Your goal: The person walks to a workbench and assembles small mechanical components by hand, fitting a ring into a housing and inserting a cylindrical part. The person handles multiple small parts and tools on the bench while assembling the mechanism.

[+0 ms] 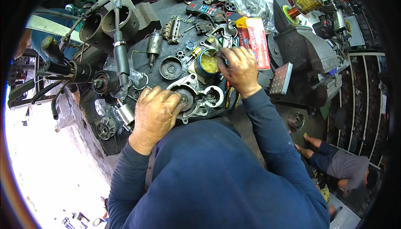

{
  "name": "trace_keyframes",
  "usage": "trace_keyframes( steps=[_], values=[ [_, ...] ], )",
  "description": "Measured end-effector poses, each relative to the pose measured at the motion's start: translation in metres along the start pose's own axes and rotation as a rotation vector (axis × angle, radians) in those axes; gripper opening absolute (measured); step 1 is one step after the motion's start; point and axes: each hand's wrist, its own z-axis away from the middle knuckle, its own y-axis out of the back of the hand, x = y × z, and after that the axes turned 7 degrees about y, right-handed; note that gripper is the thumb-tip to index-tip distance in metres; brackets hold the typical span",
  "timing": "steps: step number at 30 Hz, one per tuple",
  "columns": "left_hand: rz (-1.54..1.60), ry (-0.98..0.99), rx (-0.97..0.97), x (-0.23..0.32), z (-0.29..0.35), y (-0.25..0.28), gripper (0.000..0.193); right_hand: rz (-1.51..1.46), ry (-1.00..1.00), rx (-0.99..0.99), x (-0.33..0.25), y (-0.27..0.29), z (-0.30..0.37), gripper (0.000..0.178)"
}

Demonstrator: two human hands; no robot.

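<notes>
right hand [241, 68]: fingertips curled out of my sight beside the grease tin [208, 63].
left hand [153, 111]: from here it covers part of the grey metal housing [202, 111].
navy garment [234, 179]: cut off at the lower edge.
teal clothing [41, 41]: partly blocked by a pale beam [52, 29].
small bench parts [225, 32]: too tightly heaped for me to tell apart.

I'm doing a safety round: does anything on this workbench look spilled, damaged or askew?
Nothing clearly stands out. The yellow grease sits inside its round, blue-rimmed tub by the right hand; the left hand touches a grey metal disc within the silver metal housing. Finer damage is too small to tell.
</notes>
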Motion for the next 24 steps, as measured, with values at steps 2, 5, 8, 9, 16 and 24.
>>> trace_keyframes(
  steps=[2,5,8,9,16,24],
  values=[
    [0.033,-0.024,0.050,0.000,0.000,0.002,0.020,-0.067,-0.104,-0.022,-0.012,0.031,0.004,0.025],
    [0.059,-0.059,0.075,0.000,0.000,0.005,0.019,-0.371,-0.321,0.048,-0.039,0.077,0.004,0.024],
    [0.076,-0.076,0.106,-0.002,-0.001,0.009,0.021,-0.796,-0.688,-0.101,-0.064,0.118,0.004,0.024],
    [0.082,-0.079,0.108,-0.003,-0.002,0.011,0.021,-0.878,-0.756,-0.183,-0.069,0.130,0.003,0.025],
    [0.118,-0.142,0.064,-0.009,-0.007,0.015,0.022,-0.840,-0.796,-0.417,-0.102,0.132,-0.006,0.035],
    [0.247,-0.195,-0.005,-0.026,-0.016,0.012,0.019,-0.596,-0.717,-0.468,-0.122,0.113,-0.026,0.030]
  ],
)
